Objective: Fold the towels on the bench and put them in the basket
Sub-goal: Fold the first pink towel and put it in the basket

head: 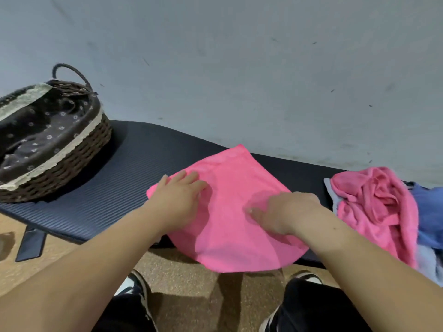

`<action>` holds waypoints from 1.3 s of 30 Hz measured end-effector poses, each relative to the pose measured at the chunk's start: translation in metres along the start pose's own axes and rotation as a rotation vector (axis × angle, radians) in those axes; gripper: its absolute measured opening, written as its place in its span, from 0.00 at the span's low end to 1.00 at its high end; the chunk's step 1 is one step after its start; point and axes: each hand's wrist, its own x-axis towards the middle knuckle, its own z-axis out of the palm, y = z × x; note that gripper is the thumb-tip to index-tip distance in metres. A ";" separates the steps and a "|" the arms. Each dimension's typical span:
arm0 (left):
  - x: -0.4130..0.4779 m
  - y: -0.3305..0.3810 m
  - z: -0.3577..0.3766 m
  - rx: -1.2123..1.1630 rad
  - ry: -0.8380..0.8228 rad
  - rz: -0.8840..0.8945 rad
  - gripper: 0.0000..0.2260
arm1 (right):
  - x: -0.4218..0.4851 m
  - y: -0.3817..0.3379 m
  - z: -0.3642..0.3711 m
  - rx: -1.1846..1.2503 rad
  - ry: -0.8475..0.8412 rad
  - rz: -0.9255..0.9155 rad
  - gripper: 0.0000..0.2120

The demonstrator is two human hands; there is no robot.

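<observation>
- Over at the far left of the bench [100, 200] sat the wicker basket [72, 161], its dark flowered lining showing and no towel visible inside it.
- Between basket and towel lay a bare stretch of ribbed black padding, room enough to slide a folded bundle across.
- Next came the left hand [178, 200], flat and open, fingers spread on the left edge of the pink towel [235, 224], pressing and gripping nothing.
- That towel lay spread at mid-bench, its near edge hanging over the front lip above the person's shoes.
- On its right part the right hand [285, 212] rested palm down, also unclenched, smoothing rather than pinching.
- By the look of it, this was the flattening step; the next move likely called for pinching a pair of corners and bringing one edge over to meet the opposite one.
- Furthest right, a crumpled pink towel [376, 207] sat heaped over blue cloth [429, 212], just beside the working towel, crowding that side.
</observation>
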 end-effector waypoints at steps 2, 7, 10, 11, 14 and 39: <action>0.008 0.002 0.000 -0.037 0.011 0.058 0.22 | -0.001 0.011 -0.007 0.007 0.049 -0.003 0.22; 0.009 -0.001 -0.006 0.051 0.177 -0.109 0.17 | 0.059 0.028 -0.006 0.328 0.597 -0.118 0.12; 0.001 -0.012 -0.016 -0.085 0.097 -0.220 0.17 | 0.089 0.023 -0.002 0.490 0.613 -0.365 0.21; -0.001 -0.019 -0.016 -0.149 0.082 -0.236 0.18 | 0.095 0.019 0.001 0.484 0.567 -0.423 0.24; -0.006 -0.033 -0.016 -0.236 0.051 -0.244 0.17 | 0.106 0.005 0.005 0.407 0.502 -0.490 0.26; -0.004 -0.030 -0.010 -0.129 0.127 -0.114 0.07 | 0.084 0.053 0.019 0.433 0.635 -0.237 0.12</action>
